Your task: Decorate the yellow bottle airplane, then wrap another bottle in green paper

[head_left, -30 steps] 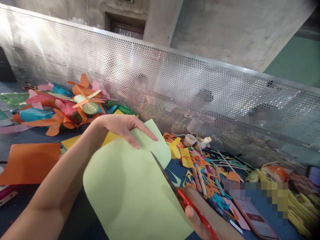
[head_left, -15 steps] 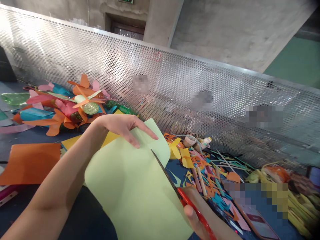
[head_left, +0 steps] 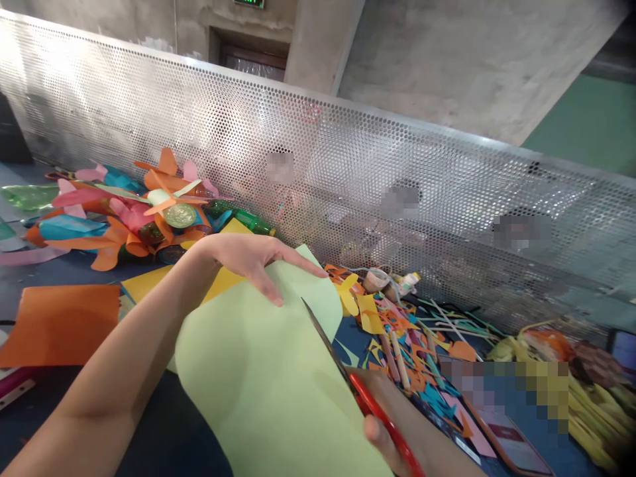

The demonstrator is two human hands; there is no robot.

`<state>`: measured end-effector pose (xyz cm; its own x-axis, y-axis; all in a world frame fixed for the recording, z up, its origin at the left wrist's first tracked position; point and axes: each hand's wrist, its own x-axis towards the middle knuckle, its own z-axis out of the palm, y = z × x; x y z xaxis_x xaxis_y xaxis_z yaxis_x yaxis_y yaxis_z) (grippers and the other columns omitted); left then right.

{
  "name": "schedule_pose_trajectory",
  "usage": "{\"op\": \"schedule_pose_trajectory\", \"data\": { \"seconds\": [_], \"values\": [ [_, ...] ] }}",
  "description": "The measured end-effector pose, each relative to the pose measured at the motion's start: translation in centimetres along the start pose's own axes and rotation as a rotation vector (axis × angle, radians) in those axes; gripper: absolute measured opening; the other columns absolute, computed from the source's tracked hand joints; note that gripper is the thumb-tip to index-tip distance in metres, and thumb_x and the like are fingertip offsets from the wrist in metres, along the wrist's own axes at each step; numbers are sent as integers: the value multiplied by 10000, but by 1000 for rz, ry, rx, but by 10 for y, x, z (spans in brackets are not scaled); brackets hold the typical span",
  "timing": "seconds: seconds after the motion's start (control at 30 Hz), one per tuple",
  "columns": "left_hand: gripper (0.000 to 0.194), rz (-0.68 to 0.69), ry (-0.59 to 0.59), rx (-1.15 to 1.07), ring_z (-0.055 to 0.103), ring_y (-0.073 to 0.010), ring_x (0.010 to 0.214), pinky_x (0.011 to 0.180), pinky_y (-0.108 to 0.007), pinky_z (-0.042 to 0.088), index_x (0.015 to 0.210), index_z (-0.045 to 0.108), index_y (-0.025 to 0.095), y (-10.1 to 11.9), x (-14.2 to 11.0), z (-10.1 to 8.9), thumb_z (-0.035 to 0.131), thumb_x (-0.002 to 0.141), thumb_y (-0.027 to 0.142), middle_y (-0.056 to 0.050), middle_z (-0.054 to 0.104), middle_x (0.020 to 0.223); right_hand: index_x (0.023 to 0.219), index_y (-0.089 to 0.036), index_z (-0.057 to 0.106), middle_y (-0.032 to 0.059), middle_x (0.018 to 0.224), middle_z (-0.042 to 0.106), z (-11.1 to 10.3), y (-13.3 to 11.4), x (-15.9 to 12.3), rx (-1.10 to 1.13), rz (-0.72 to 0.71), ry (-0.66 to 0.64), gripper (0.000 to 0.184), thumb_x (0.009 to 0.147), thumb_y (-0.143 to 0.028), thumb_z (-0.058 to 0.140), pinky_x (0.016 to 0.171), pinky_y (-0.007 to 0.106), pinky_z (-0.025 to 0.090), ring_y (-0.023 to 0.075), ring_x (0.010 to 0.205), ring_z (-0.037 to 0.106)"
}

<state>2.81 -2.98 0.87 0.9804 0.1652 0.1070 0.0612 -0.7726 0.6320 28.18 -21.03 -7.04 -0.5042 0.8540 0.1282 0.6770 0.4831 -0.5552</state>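
Left hand [head_left: 248, 258], thumb and fingers spread, lies on the upper edge of green paper [head_left: 278, 371], center frame; right hand [head_left: 382, 424], lower right, grips scissors [head_left: 380, 407], blades slanting up-left nearly to left thumb.

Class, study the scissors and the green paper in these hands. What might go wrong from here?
The left hand has its thumb and forefinger spread close to the tip of the scissors, so a slip might nick a finger. The green paper bows and curls rather than lying flat, so a cut could wander or the sheet might crease.
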Motion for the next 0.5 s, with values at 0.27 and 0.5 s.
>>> {"op": "schedule_pose_trajectory", "data": {
  "seconds": [0.27,0.5],
  "values": [
    [685,58,-22,43,481,-224,1233,1005,-214,372,1366,442,190,7,7,6,735,751,271,-23,500,1376,1141,-166,589,109,899,643,-5,-10,12,130,-50,-44,812,821,-765,145,789,330,486,254,891,597],
    [701,41,-45,41,497,-225,1219,988,-235,389,1366,440,259,10,11,11,741,737,327,-6,524,1353,1173,-161,579,127,982,648,-3,-10,9,146,-51,-37,792,827,-755,186,793,320,487,278,985,579]
  ]
}}
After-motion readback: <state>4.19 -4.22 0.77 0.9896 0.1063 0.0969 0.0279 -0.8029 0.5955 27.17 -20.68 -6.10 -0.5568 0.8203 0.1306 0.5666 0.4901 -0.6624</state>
